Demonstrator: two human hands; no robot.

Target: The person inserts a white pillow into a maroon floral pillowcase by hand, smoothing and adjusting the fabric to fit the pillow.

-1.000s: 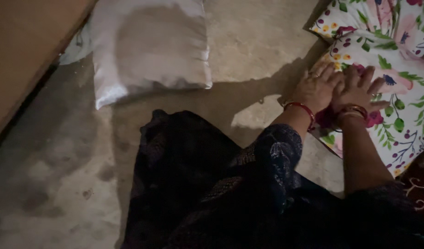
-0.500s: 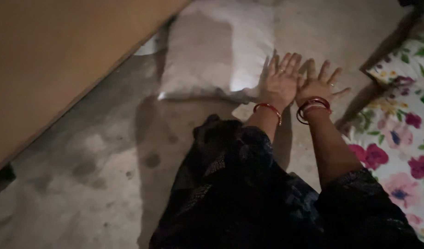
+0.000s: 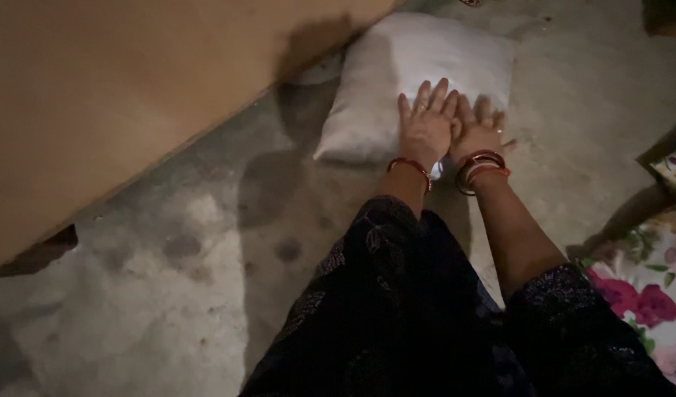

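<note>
Left hand: our left hand lies flat and palm down on the plain white stuffed fabric pillow, fingers stretched and slightly spread, gripping nothing; a thin red bangle rings the wrist.

Right hand: our right hand rests just beside the left, also flat and open on the same pillow, closed around nothing; a stack of red bangles circles this wrist.

Pillow: it lies on the floor ahead of us, its near edge under our palms, its far corner close to the wooden board.

Sleeves: both arms reach forward out of dark patterned fabric sleeves.

Doing it well: we judge that even pressure from both flat palms, with fingers kept spread, suits a soft pillow best; pushing with one hand alone could tilt or slide it on the smooth floor.

Floor: a bare grey concrete floor, blotched with darker damp-looking patches, carries the pillow.

Left side: a large flat tan wooden board runs diagonally along the floor edge; whether it is a door or furniture we cannot tell.

Right side: a floral printed cloth with pink roses and green leaves lies at the right edge, well apart from the pillow.

Light: the room is dim, with soft shadows falling beside our arms.
</note>
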